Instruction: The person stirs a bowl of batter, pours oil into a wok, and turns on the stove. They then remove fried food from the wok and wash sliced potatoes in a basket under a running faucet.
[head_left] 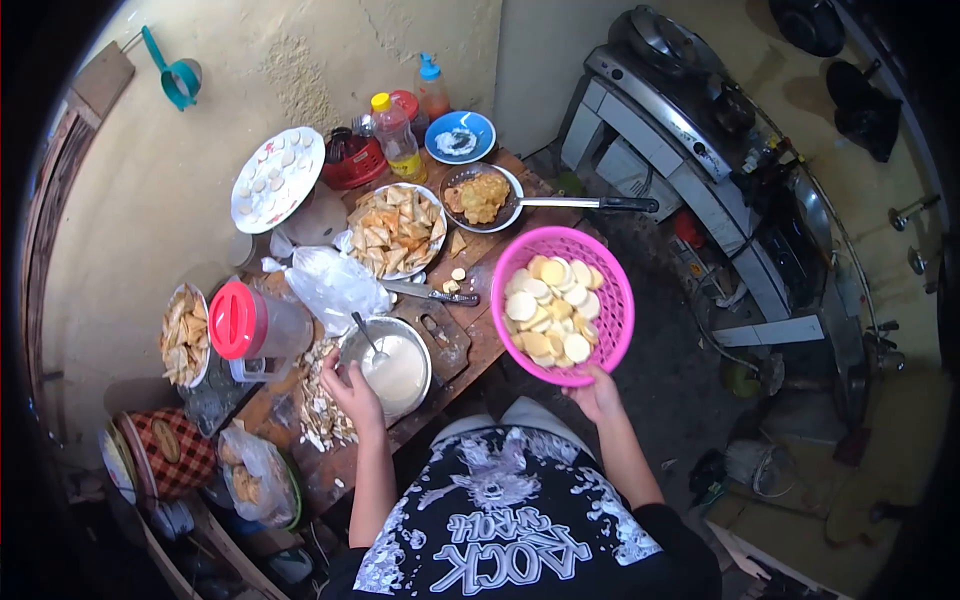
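My right hand (598,394) grips the near rim of a pink plastic basket (622,320), held out past the table's right edge. Round pale slices (556,305), white to yellowish, fill its bottom. At the left side of a metal bowl (424,362) is my left hand (352,392), its fingers apart and nothing in them. White batter (398,372) lies in the bowl, and a spoon (368,335) leans in it. Pale peelings (322,410) are scattered beside and under my left hand.
A knife (440,293) lies behind the bowl, near a plastic bag (335,285). Folded triangular pastries (395,228) heap a plate. Fried food rests in a strainer (480,197) with its handle jutting right. A red-lidded jug (270,325) stands left; a stove (660,110) is across the floor.
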